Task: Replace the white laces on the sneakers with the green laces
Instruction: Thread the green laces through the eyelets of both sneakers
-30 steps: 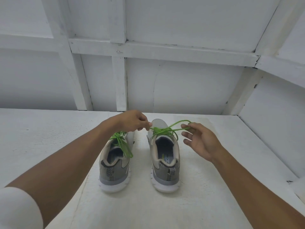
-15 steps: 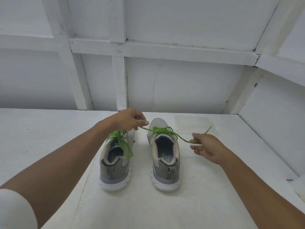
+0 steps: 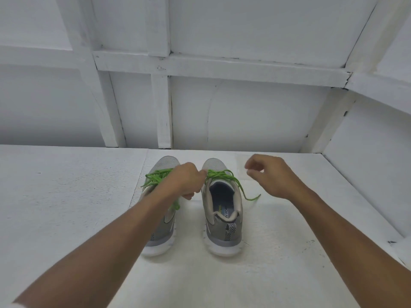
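Green laces (image 3: 222,174) on the right sneaker (image 3: 222,232) go slack, one end dropped to the surface (image 3: 278,252) beside it as the right hand (image 3: 274,176) lets go, fingers loosely curled and empty, while the left hand (image 3: 185,181) still pinches the crossing, so the bow likely remains untied.

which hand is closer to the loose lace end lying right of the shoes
Right. The right hand hovers just beyond the loose lace end, not touching; the left hand is across the right shoe, at its laces.
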